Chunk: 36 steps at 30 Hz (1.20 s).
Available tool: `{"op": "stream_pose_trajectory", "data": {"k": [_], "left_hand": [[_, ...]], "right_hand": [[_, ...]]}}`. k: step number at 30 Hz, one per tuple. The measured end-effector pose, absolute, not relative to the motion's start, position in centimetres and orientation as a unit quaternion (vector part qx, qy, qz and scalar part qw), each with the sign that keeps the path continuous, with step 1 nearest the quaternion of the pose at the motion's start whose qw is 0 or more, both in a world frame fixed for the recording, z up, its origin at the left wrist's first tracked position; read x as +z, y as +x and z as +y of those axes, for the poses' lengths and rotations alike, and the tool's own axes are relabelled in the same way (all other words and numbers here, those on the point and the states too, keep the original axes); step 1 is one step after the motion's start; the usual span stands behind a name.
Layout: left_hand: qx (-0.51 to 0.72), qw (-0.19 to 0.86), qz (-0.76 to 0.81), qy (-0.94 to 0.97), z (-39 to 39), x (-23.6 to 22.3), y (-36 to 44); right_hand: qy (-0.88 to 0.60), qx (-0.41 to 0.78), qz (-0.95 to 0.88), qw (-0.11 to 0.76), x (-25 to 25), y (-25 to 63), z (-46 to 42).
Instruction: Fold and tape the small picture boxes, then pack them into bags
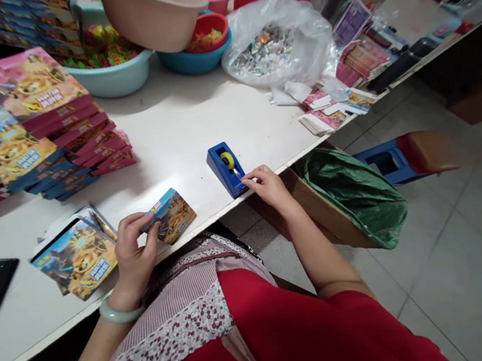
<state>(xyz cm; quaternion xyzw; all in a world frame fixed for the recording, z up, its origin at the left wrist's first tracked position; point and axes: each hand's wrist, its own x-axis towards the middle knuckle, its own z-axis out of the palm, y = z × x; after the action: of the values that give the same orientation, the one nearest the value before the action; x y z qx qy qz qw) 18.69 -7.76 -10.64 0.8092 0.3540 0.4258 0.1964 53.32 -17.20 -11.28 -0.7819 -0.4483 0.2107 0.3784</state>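
"So, where is the small box (176, 216) held?"
"It is pinched by the left hand (135, 249), near the bench's (160, 132) edge."
"And the right hand (269, 187)?"
"Pressed together at the tape dispenser's (222, 172) front; whether anything is gripped cannot be told."

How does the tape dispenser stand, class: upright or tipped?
Upright: the tape dispenser rests on the table, its yellow roll showing in the open top, the right hand at its near end.
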Motion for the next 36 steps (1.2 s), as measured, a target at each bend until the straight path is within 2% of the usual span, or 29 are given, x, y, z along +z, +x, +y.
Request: {"op": "stream_pose_trajectory", "data": {"k": [5,7,9,13,17,20,24,26,29,32,36], "left_hand": [[0.43,0.202,0.349,0.808,-7.5,-10.9,18.6],[0.429,0.205,0.35,0.807,-7.5,-10.9,18.5],[0.429,0.202,0.347,0.809,-7.4,-10.9,18.6],[0.428,0.2,0.314,0.824,-7.3,-10.6,18.7],[0.423,0.216,0.29,0.831,-7.6,-10.4,19.0],[0.427,0.209,0.277,0.835,-8.0,-10.0,19.4],[0.414,0.202,0.273,0.845,-8.2,-9.1,19.8],[0.39,0.186,0.26,0.864,-8.1,-8.7,19.7],[0.323,0.135,0.225,0.909,-7.6,-8.0,19.2],[0.253,0.103,0.202,0.941,-7.2,-7.9,19.0],[0.291,0.154,0.205,0.922,-7.3,-8.0,19.6]], "right_hand": [[-0.72,0.278,-0.338,0.538,-13.1,51.8,-18.5],[-0.716,0.293,-0.301,0.558,-13.5,51.1,-19.2],[-0.731,0.266,-0.324,0.538,-13.6,50.7,-19.7],[-0.778,0.156,-0.424,0.435,-13.2,51.2,-19.8],[-0.82,0.16,-0.431,0.341,-12.0,51.4,-20.4],[-0.775,0.258,-0.437,0.377,-10.2,49.2,-21.0],[-0.598,0.492,-0.428,0.466,-7.3,43.6,-19.3],[-0.545,0.55,-0.401,0.49,-6.5,41.0,-17.4],[-0.52,0.576,-0.384,0.5,-6.8,38.9,-14.7],[-0.548,0.549,-0.405,0.484,-7.9,38.6,-13.2],[-0.614,0.449,-0.495,0.42,-8.4,39.2,-12.7]]}}
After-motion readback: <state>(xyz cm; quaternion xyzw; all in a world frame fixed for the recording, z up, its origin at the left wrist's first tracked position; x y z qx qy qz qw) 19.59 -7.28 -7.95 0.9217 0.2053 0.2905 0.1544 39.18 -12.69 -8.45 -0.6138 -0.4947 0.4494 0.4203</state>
